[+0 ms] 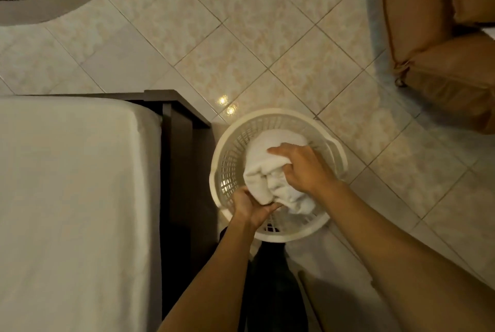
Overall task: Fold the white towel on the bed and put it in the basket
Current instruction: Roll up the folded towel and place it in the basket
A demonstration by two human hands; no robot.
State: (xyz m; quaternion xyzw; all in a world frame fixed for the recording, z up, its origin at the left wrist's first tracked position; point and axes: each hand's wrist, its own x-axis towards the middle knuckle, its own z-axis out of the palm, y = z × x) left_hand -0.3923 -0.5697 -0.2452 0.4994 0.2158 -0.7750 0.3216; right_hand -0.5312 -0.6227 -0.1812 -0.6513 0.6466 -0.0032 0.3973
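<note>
Basket (pixel 278 123): sitting on the floor (pixel 241 37), just right of the bed (pixel 67 184).
Towel (pixel 270 160): lying inside the basket.
Armchair (pixel 442 37): standing far right.

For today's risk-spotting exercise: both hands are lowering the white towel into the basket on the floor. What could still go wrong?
1. The towel looks bunched where the right hand and left hand grip it, so its fold may come undone.
2. The basket is light, open-weave plastic on smooth tile; pushing down could slide or tip it.

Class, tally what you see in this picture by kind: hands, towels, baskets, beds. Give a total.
Hands: 2, left hand and right hand
Towels: 1, white towel
Baskets: 1, basket
Beds: 1, bed
Total: 5
</note>
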